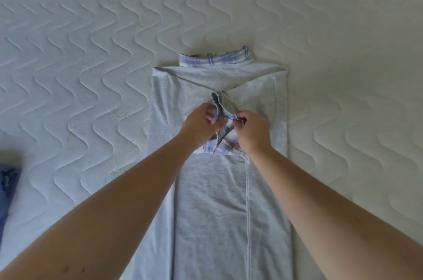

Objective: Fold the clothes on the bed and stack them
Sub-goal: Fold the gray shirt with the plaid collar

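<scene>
Grey garment (212, 199) lies flat on quilted mattress (91, 39), sides folded in. Left hand (201, 123) and right hand (251, 130) pinch its plaid cuff (223, 117).

Garments: you have two on the bed (320, 28).
Grey garment (212, 199): one, lying lengthwise on the bed in front of you, its sides turned in.
Plaid trim pieces: two on the grey garment, the collar (217, 59) at its far end and a cuff (223, 119) at its middle.
Blue garment (8, 186): one, well left of the grey garment, cut by the frame edge.
Hands: your two, the left hand (201, 123) and right hand (251, 130), both at the cuff on the grey garment.
</scene>
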Demonstrator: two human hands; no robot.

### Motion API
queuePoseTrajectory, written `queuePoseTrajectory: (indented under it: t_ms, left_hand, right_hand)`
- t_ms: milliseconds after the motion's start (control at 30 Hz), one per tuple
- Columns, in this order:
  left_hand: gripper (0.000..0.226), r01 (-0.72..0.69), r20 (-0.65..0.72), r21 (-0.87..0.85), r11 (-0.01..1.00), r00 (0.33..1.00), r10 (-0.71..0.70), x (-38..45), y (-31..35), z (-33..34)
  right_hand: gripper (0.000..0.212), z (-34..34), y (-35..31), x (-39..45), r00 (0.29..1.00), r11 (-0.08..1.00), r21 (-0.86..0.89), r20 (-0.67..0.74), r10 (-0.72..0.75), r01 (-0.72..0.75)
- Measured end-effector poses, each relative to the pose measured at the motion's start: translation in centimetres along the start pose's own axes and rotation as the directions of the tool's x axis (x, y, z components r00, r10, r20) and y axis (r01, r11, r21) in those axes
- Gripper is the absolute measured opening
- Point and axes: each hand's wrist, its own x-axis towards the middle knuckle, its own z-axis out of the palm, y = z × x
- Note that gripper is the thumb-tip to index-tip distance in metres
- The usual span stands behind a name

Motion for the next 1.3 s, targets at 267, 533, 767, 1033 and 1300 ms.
queuePoseTrajectory:
  t_ms: [267, 533, 767, 1033, 1300]
  left_hand:
    - [0.014, -0.014, -0.211, -0.013, 1.000, 0.977, 0.011, 0.1, 0.0, 0.0]
    - [0.034, -0.098, -0.021, 0.115, 0.988, 0.995, 0.101, 0.4, 1.5, 1.5]
    - [0.028, -0.192, -0.124, 0.212, 0.958, 0.967, 0.221, -0.7, 2.1, 1.8]
    - [0.022, -0.128, -0.258, -0.002, 0.992, 0.958, 0.124, -2.6, 2.2, 2.9]
    - [0.104, 0.037, 0.091, -0.181, 0.983, 0.996, -0.020, -3.5, 1.6, 4.8]
  right_hand:
    - [0.012, -1.1, 2.0, -0.6, 0.955, 0.802, 0.573, -0.107, 0.275, -0.167]
    - [0.023, -2.8, 3.5, -1.1, 0.919, 0.721, 0.662, -0.120, 0.375, -0.208]
    - [0.010, -2.9, 2.9, -2.7, 0.978, 0.863, 0.473, -0.004, 0.207, -0.180]
    - [0.020, -1.4, 1.5, -6.4, 0.981, 0.891, 0.414, 0.044, 0.188, -0.189]
    - [0.079, -0.2, 2.3, -8.1, 0.889, 0.441, 0.810, 0.454, -0.052, -0.388]
